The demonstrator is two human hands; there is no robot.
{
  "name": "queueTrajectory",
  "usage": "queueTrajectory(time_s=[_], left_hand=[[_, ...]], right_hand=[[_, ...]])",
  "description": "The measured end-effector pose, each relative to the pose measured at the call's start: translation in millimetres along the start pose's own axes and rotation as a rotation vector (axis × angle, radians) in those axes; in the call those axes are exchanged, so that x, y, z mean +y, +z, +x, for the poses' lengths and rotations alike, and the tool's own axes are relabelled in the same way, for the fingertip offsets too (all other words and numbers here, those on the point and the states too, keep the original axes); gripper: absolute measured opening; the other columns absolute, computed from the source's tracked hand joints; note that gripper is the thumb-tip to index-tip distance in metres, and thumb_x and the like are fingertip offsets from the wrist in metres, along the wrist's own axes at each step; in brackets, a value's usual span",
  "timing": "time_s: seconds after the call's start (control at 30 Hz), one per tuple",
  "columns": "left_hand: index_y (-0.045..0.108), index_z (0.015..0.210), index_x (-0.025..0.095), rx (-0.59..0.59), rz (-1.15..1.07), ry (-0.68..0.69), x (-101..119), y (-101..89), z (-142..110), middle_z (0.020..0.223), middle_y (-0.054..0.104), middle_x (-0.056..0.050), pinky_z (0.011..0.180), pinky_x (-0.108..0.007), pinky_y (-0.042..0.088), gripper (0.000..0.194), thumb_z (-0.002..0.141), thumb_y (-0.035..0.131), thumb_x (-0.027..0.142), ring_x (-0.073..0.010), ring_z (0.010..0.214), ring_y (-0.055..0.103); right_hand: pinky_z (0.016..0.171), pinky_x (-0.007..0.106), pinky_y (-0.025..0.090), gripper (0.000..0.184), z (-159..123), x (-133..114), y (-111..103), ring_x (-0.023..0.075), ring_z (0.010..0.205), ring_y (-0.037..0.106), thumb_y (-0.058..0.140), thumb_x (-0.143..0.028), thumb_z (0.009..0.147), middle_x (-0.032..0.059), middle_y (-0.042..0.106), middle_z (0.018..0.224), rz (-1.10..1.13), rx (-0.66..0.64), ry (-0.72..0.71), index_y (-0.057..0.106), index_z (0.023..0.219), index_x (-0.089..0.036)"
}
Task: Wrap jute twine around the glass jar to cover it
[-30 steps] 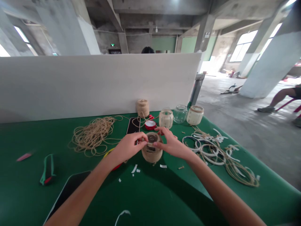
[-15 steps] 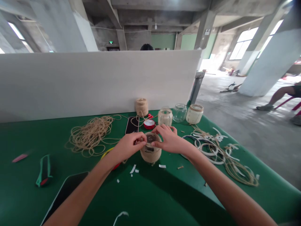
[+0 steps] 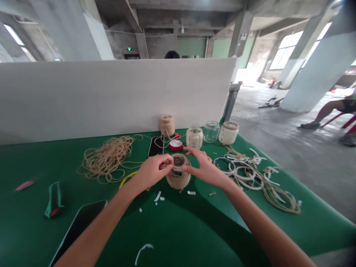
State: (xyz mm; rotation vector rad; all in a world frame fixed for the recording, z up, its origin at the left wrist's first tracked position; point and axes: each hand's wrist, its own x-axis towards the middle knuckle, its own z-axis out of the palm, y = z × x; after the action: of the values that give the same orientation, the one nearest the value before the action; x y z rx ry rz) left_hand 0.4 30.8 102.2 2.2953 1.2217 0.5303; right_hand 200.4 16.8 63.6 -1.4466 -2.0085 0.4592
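A glass jar (image 3: 178, 181) wrapped in twine or burlap stands upright on the green table, its clear neck facing me. My left hand (image 3: 158, 167) is at the jar's left rim, thumb and forefinger pinched together; whatever lies between them is too small to make out. On the other side, my right hand (image 3: 201, 165) has its thumb at the rim and its fingers spread apart above the jar. Just behind the jar is a red round tin or tape roll (image 3: 176, 145). Small white scraps (image 3: 157, 196) lie in front of it.
Behind stand a twine spool (image 3: 167, 126), a clear jar (image 3: 211, 132) and two covered jars (image 3: 194, 138). Loose twine (image 3: 108, 155) heaps at left, near a green-handled cutter (image 3: 54, 200). Rings and cords (image 3: 250, 176) lie right. A white partition (image 3: 119, 98) closes the back.
My right hand's fingers have lifted and spread away from the jar's rim. My left hand keeps its pinch at the rim. The whole view has shifted slightly.
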Motion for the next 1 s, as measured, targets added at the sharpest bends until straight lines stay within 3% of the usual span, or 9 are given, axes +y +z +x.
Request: queueTrajectory(time_s=[0.13,0.2,0.3,0.5,0.77,0.9,1.0], left_hand=[[0.054,0.08,0.02,0.032,-0.004,-0.003,-1.6,4.0,-2.2,0.062,0.046,0.004,0.055,-0.022,0.031,0.015,0.081,0.041,0.028,-0.0108,0.057,0.042],[0.053,0.08,0.02,0.045,-0.005,-0.014,-2.6,6.2,-3.9,0.063,0.047,0.004,0.056,-0.022,0.031,0.015,0.08,0.041,0.029,-0.011,0.058,0.042],[0.052,0.077,0.02,0.056,-0.011,-0.024,-3.7,8.7,-8.0,0.062,0.046,0.005,0.054,-0.021,0.03,0.014,0.08,0.042,0.03,-0.0104,0.056,0.041],[0.054,0.085,0.021,0.013,-0.064,-0.03,-4.1,7.1,-15.4,0.065,0.048,0.004,0.054,-0.021,0.031,0.015,0.082,0.041,0.028,-0.0101,0.057,0.042],[0.052,0.09,0.021,0.055,-0.102,-0.032,-11.4,5.3,-12.5,0.064,0.046,0.005,0.056,-0.021,0.034,0.014,0.08,0.045,0.028,-0.0102,0.058,0.045],[0.054,0.088,0.021,0.035,-0.124,-0.006,-14.1,5.6,-10.4,0.069,0.052,0.003,0.058,-0.022,0.036,0.013,0.082,0.044,0.028,-0.0108,0.061,0.048],[0.054,0.085,0.021,0.026,-0.125,0.009,-13.6,5.7,-7.9,0.076,0.056,0.002,0.061,-0.022,0.037,0.014,0.083,0.043,0.027,-0.0115,0.066,0.05]], right_hand=[[0.092,0.053,0.026,0.087,-12.5,-12.7,19.4,0.0323,0.111,0.039,0.062,-0.063,0.057,0.0102,0.045,0.12,-0.201,0.194,-0.001,0.03,0.129,-0.026],[0.09,0.052,0.026,0.091,-13.4,-17.6,30.1,0.032,0.107,0.042,0.062,-0.064,0.055,0.0108,0.047,0.116,-0.223,0.247,-0.008,0.027,0.13,-0.023],[0.09,0.051,0.024,0.083,-10.0,-20.5,39.8,0.0309,0.105,0.044,0.059,-0.061,0.061,0.0111,0.05,0.113,-0.19,0.282,-0.009,0.028,0.128,-0.022],[0.099,0.052,0.013,0.069,-4.3,-13.8,33.0,0.0273,0.11,0.044,0.061,-0.05,0.065,0.0079,0.05,0.118,-0.103,0.181,-0.065,0.031,0.121,-0.024],[0.101,0.051,0.017,0.061,-1.5,-5.0,15.2,0.0246,0.112,0.043,0.06,-0.042,0.067,0.0052,0.051,0.116,-0.057,0.029,-0.113,0.032,0.119,-0.027],[0.1,0.05,0.021,0.056,-1.7,-3.5,12.2,0.0249,0.114,0.039,0.058,-0.038,0.069,0.0049,0.049,0.12,-0.051,0.014,-0.121,0.034,0.118,-0.028],[0.102,0.055,0.012,0.055,-2.9,-2.1,9.1,0.0273,0.117,0.035,0.058,-0.042,0.071,0.0047,0.05,0.122,-0.122,0.034,-0.142,0.037,0.119,-0.028]])
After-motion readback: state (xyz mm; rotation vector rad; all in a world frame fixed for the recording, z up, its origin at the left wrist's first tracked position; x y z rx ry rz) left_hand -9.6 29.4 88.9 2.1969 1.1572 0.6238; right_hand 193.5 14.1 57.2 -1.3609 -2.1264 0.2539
